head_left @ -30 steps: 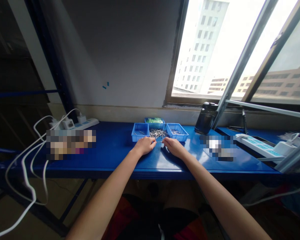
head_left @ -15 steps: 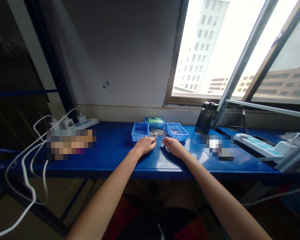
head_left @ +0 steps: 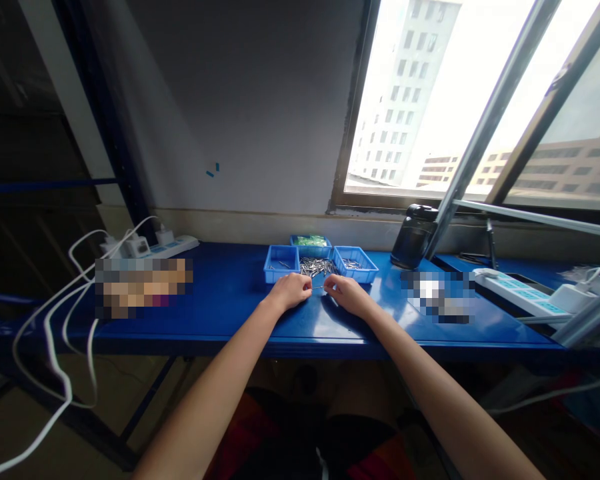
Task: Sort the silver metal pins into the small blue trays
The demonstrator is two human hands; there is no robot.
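Observation:
Between my hands, just above the blue table point(head_left: 240, 327), a thin silvery metal rod point(head_left: 319, 287) runs level from one set of fingertips to the other. Its exact kind is too small to make out. My left hand point(head_left: 291, 291) pinches one end, and my right hand point(head_left: 349, 293) is closed at the other. Beyond them lies a loose pile of small metal pieces point(head_left: 319, 267). A blue bin point(head_left: 281, 275) with a few thin pieces stands left of the pile; another blue bin point(head_left: 359, 275) with more pieces stands right. Behind sits a blue tray point(head_left: 311, 251) of green packets point(head_left: 310, 241).
A dark bottle point(head_left: 413, 237) stands by the slanted metal post point(head_left: 473, 140) at the back right. Power strips lie at left point(head_left: 176, 247) and right point(head_left: 523, 291). White cables point(head_left: 55, 360) loop over the left edge. Two table areas are pixelated.
Both hands stay nearly in place with the rod between them. My right fingers have shifted slightly on it. The whole view has moved very slightly.

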